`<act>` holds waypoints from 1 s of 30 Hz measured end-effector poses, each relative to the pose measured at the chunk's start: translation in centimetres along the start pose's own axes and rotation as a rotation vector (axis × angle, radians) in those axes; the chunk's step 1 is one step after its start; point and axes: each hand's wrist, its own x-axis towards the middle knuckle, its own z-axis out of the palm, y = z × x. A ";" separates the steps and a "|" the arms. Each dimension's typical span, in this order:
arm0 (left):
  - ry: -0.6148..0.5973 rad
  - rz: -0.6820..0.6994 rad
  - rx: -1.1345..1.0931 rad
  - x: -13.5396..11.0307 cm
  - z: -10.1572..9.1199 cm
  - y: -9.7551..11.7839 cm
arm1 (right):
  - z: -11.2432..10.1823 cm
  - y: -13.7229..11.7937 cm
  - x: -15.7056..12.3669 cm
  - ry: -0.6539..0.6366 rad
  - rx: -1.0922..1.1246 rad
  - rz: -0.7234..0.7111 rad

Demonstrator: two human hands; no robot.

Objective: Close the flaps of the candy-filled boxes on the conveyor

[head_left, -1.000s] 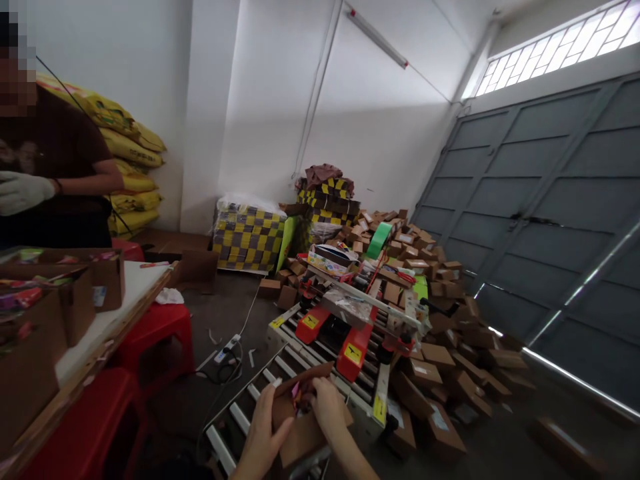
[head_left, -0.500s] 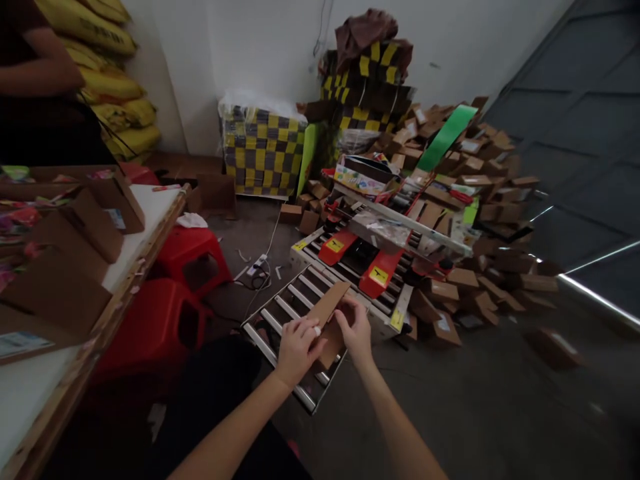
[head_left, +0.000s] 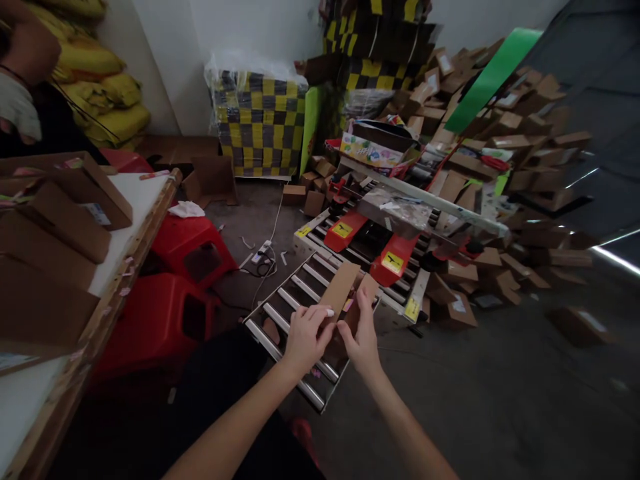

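A small brown cardboard box (head_left: 341, 291) sits on the roller conveyor (head_left: 277, 316) in front of me, its two long top flaps standing apart. Something pink and dark shows in the gap between them. My left hand (head_left: 306, 339) is closed on the near end of the left flap, with a white wrap on one finger. On the other side, my right hand (head_left: 362, 341) grips the right flap, thumb toward the box's near end. Both thumbs come close together there, and the hands hide the box's near end.
Beyond the rollers stands a carton-sealing machine (head_left: 395, 207) with red guides and green tape (head_left: 493, 80). Brown boxes (head_left: 520, 140) pile up behind it. Red stools (head_left: 193, 243) and a table (head_left: 145, 193) bearing open cartons are at left, with another person's gloved hand (head_left: 20, 110) beyond.
The box's flaps have come apart, and its contents now show between them. My right hand has shifted onto the right flap. The view has tilted downward and closer to the machine.
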 end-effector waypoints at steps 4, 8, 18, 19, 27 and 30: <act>-0.002 -0.187 -0.323 3.0 -0.6 -0.7 | -0.1 0.8 1.1 0.006 -0.081 0.010; -0.180 -0.243 -0.425 7.7 0.4 -2.2 | -0.8 0.3 2.4 -0.226 -0.311 -0.062; -0.529 -0.236 -0.478 10.2 3.4 -3.7 | -1.0 0.6 2.2 -0.107 -0.006 -0.001; -0.540 -0.230 -0.488 10.1 3.3 -3.8 | -1.2 0.6 2.0 -0.088 0.050 0.003; -0.569 -0.237 -0.518 9.6 3.1 -3.7 | -1.8 -0.5 1.1 0.017 0.090 0.132; -0.557 -0.247 -0.522 9.4 3.2 -3.6 | -1.5 -0.8 1.4 0.033 -0.020 0.143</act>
